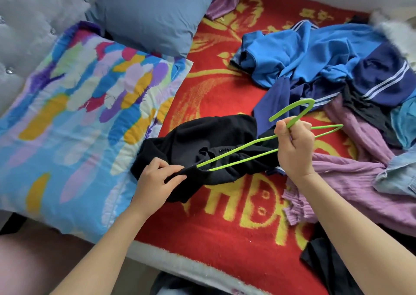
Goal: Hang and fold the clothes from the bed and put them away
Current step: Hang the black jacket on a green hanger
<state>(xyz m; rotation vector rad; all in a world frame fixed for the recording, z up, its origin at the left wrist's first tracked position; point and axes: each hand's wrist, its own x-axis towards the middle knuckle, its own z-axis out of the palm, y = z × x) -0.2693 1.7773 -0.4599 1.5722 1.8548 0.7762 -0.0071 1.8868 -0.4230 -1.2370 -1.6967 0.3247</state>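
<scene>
The left hand (155, 182) and right hand (292, 150) are bare, and the left forearm (108, 245) and right forearm (351, 222) are uncovered.

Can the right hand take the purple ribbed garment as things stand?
Probably not at once: the right hand grips the green hanger, one end inside the black garment. The purple garment lies uncovered beside that wrist; nothing else blocks it.

The red blanket (225, 222) shows bare in the lower middle of the frame, with room to reach there. Another bare strip runs up the middle to the top. A pile of clothes (315, 54) fills the right side. A colourful pillow (74, 119) and a blue pillow (153, 13) block the left. A black top (213, 132) and a green hanger (283, 112) lie across the centre.
</scene>
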